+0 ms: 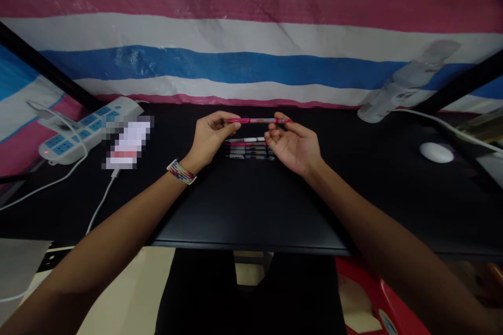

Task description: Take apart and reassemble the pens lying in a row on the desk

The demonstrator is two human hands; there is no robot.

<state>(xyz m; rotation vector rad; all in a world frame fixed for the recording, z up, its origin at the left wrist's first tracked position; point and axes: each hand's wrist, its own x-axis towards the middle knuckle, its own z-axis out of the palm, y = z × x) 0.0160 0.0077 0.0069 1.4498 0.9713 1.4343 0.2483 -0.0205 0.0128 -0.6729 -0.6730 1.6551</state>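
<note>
A pink pen [257, 121] is held level above the black desk, one end in each hand. My left hand [214, 133] pinches its left end between thumb and fingers and wears a patterned wristband. My right hand [294, 144] grips the right end with its fingertips, palm turned partly up. Just below the held pen, several pens [251, 150] lie side by side on the desk, one with a pink part; their right ends reach the fingers of my right hand.
A white power strip [92, 128] and a blurred-out phone-like object [128, 141] with a cable are at the left. To the right are a clear bottle [403, 86], a white mouse [436, 152] and a white cable. A striped sheet [236, 68] hangs behind the black desk [243, 209].
</note>
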